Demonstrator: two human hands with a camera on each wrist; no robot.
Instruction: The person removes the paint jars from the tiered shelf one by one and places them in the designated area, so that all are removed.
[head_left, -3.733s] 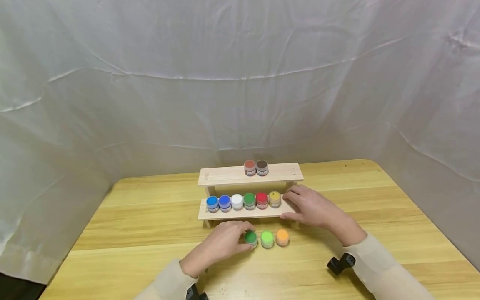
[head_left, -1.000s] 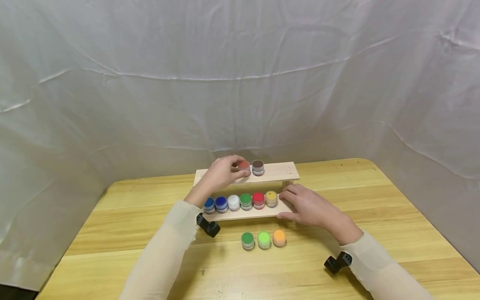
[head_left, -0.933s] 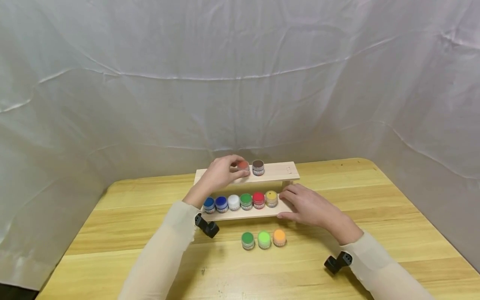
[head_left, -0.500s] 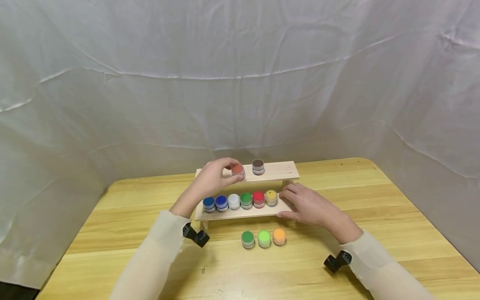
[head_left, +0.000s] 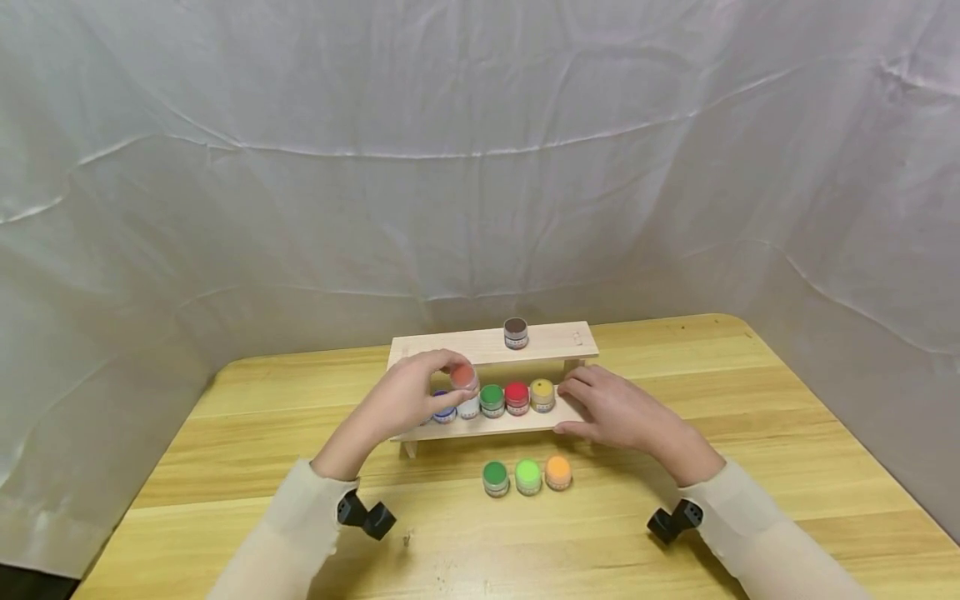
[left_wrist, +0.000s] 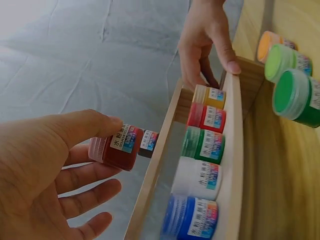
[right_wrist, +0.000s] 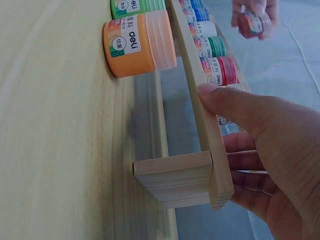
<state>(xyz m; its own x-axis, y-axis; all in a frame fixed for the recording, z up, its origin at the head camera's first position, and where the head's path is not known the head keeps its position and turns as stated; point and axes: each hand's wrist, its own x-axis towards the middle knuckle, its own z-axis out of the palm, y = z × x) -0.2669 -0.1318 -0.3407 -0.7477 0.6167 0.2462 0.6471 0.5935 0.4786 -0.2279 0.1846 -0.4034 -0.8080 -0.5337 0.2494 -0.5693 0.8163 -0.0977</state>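
Note:
My left hand (head_left: 408, 396) pinches a reddish-brown paint jar (left_wrist: 118, 150) between thumb and fingers. In the head view this jar overlaps the white jar (head_left: 468, 407) on the lower shelf of the wooden rack (head_left: 480, 428). My right hand (head_left: 622, 412) grips the right end of that shelf, its thumb (right_wrist: 220, 97) on the front edge and other fingers behind. Beside the right hand stands a yellow jar (head_left: 543, 396), then red (head_left: 517, 398) and green (head_left: 492, 401) ones. A blue jar (left_wrist: 192, 220) shows in the left wrist view; blue jars are partly hidden in the head view.
A dark brown jar (head_left: 515, 333) stands on the upper shelf (head_left: 450, 342). On the wooden table (head_left: 600, 542) in front of the rack stand dark green (head_left: 495, 479), light green (head_left: 528, 477) and orange (head_left: 558, 473) jars. Grey cloth (head_left: 480, 208) hangs behind.
My left hand went from the dark green jar on the table to the reddish-brown jar, lifted it off the upper shelf and brought it lower, towards me. The right hand stays in place.

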